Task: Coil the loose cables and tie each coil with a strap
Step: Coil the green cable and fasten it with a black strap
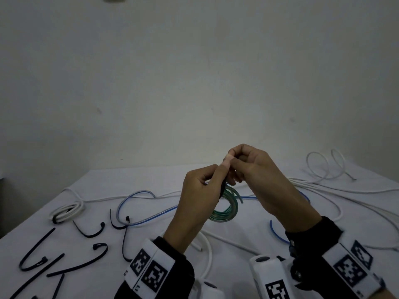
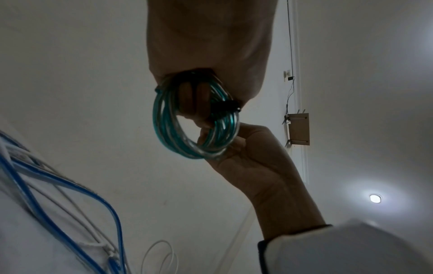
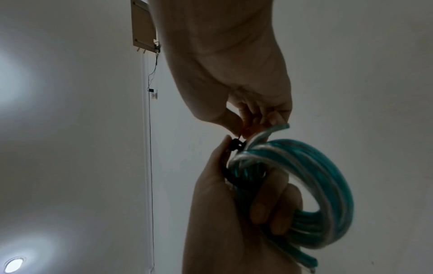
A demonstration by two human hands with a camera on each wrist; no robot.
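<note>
A coil of green and clear cable (image 1: pixel 226 209) hangs above the table between both hands. My left hand (image 1: pixel 212 180) grips the top of the coil (image 3: pixel 304 166), with its fingers (image 2: pixel 194 103) curled through the loop (image 2: pixel 168 129). A black strap (image 3: pixel 228 174) is wrapped round the bundle, its head (image 3: pixel 235 145) against the left thumb. My right hand (image 1: pixel 234 157) is just above and pinches the strap's thin tail (image 3: pixel 240 136) between thumb and fingers. The right hand (image 2: pixel 253 163) comes up from below in the left wrist view.
Several loose black straps (image 1: pixel 90 234) lie on the white table (image 1: pixel 151 182) at the front left, beside a tied white coil (image 1: pixel 67 210). A blue cable (image 1: pixel 133 194) crosses the middle. White cables (image 1: pixel 323 165) sprawl over the right side.
</note>
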